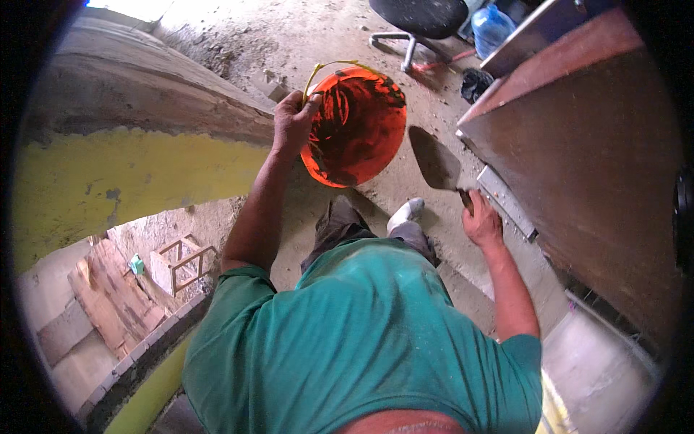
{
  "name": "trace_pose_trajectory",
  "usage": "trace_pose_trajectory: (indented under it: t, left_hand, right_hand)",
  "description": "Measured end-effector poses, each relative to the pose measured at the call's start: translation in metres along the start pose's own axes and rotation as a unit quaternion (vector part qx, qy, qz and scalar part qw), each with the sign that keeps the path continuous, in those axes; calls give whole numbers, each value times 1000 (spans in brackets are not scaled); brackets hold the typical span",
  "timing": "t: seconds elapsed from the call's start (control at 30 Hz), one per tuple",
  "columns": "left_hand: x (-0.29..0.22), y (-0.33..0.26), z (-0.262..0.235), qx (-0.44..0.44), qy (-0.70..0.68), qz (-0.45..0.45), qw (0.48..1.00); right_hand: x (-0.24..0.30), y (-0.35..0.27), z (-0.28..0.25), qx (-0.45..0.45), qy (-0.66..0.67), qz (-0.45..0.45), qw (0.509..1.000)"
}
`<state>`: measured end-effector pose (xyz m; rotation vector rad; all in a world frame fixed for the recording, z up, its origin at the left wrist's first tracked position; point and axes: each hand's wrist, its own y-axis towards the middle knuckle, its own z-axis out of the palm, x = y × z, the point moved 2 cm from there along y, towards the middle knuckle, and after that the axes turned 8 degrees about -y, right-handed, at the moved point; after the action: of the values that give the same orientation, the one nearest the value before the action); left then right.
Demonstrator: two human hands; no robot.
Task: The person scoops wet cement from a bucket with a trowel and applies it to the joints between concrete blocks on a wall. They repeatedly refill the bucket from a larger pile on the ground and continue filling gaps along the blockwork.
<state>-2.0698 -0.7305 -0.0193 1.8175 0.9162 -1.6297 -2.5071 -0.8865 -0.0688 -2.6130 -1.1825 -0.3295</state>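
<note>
My left hand (293,124) is closed on the left edge of an orange bucket (394,134), where its yellow handle (340,63) meets the rim. Dark, wet-looking residue coats the bucket's inner wall, and its mouth faces up toward me. In my right hand (483,223) is the handle of a trowel (434,159), with the broad, dull blade pointing forward and left, to the right of the bucket. The trowel and bucket are apart. Whether the bucket rests on the floor cannot be made out.
A curved wall with yellow paint (130,173) stands at left, a brown panel (578,159) at right. Ahead are an office chair (423,18), a blue water jug (493,30) and a black bag (475,84). A wooden frame (189,262) and boards (116,296) lie at lower left.
</note>
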Motion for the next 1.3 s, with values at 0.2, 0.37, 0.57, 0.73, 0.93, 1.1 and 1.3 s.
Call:
trace_pose_trajectory:
  t: [0.2,0.37,0.57,0.73,0.93,1.1,1.3]
  left_hand:
    - [-46,86,-8,-41,111,87,989]
    - [-112,171,-15,10,174,108,979]
    - [-154,281,-43,39,183,160,969]
    - [-171,373,-65,68,160,160,972]
    - [-164,491,-89,-35,264,229,936]
    - [-185,561,-112,-43,273,164,947]
    - [-176,652,-173,-132,243,145,950]
  right_hand:
    - [120,203,-83,91,-167,-46,981]
    - [182,326,-56,81,-178,-56,979]
    - [242,440,-70,156,-106,-129,974]
    - [265,547,-45,165,-33,-207,964]
    - [298,691,-5,126,82,-343,927]
    - [349,794,-21,254,135,-332,898]
    - [416,899,-19,277,261,-385,841]
